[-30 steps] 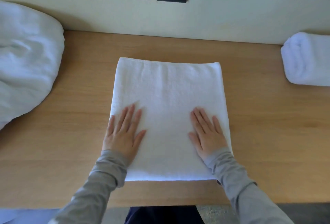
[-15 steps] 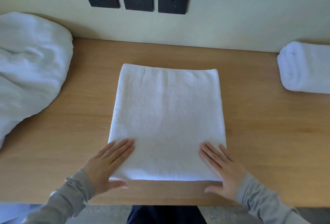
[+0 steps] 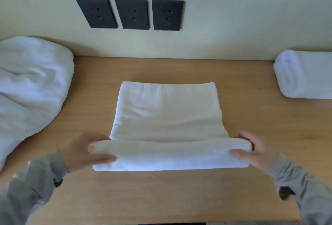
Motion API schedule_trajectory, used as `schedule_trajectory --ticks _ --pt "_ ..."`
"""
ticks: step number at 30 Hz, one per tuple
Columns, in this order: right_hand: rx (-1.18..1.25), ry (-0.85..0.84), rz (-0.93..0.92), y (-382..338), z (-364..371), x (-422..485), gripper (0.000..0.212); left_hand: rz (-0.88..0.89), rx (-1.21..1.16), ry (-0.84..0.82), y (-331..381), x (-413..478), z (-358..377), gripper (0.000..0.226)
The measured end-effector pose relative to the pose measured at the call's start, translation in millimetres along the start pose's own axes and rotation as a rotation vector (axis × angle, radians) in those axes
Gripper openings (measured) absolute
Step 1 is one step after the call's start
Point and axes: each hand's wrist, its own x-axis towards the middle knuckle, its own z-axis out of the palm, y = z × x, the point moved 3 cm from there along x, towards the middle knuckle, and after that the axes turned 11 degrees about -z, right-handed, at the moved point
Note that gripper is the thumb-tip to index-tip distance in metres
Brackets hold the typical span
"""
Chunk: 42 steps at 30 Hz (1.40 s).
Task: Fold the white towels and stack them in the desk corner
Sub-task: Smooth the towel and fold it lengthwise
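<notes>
2 hands lay flat on the white towel 0.5 s ago. Now the left hand and right hand each pinch its near edge, raised off the table, while its far part lies flat mid-table. Beyond are a crumpled pile left, a folded towel right, and 3 sockets.

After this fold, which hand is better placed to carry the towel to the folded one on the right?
Probably the right hand: it grips the held towel at the corner nearer the folded towel. The left hand grips the opposite corner, beside the crumpled pile.
</notes>
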Motion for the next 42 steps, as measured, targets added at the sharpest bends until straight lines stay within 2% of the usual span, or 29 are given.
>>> schedule_trajectory --ticks 2,4,7,9,11,13,18,20,22,29,32,34,36,39,40,42 --pt "0.149 0.123 -0.005 -12 -16 20 0.015 0.05 -0.177 0.056 22 12 -16 0.036" --pt "0.242 0.288 0.013 -15 -23 46 0.016 0.028 -0.329 0.222 37 31 -23 0.036" --pt "0.278 0.495 0.042 -14 -26 92 0.015 -0.217 -0.577 0.485 37 75 -26 0.028" --pt "0.276 0.58 0.045 -8 -25 119 0.013 -0.374 -0.58 0.558 34 104 -29 0.047" --pt "0.225 0.608 0.087 4 -22 143 0.022 -0.5 -0.529 0.587 35 125 -33 0.077" --pt "0.186 0.62 0.158 17 -18 163 0.032 -0.548 -0.495 0.574 38 142 -35 0.089" --pt "0.124 0.667 0.265 39 -13 192 0.031 -0.483 -0.306 0.396 42 172 -35 0.056" --pt "0.111 0.679 0.282 43 -12 195 0.032 -0.419 -0.303 0.37 38 176 -31 0.036" --pt "0.097 0.691 0.302 47 -10 195 0.033 -0.358 -0.293 0.411 32 179 -26 0.028" --pt "-0.087 0.781 0.324 56 -3 196 0.034 -0.338 -0.13 0.533 19 199 -14 0.039" --pt "-0.191 0.731 0.394 55 -2 201 0.039 -0.383 -0.006 0.523 23 203 -17 0.038" --pt "-0.294 0.701 0.449 53 -1 202 0.04 -0.419 0.039 0.49 31 201 -17 0.045" --pt "-0.384 0.684 0.485 47 1 203 0.038 -0.417 0.131 0.542 45 191 -20 0.055" --pt "-0.545 0.654 0.48 32 1 204 0.033 -0.282 0.383 0.711 76 164 -9 0.067" --pt "-0.646 0.619 0.474 27 -3 204 0.032 -0.207 0.471 0.71 88 155 5 0.068" --pt "-0.792 0.602 0.403 12 -6 202 0.038 -0.098 0.582 0.584 105 144 43 0.072"
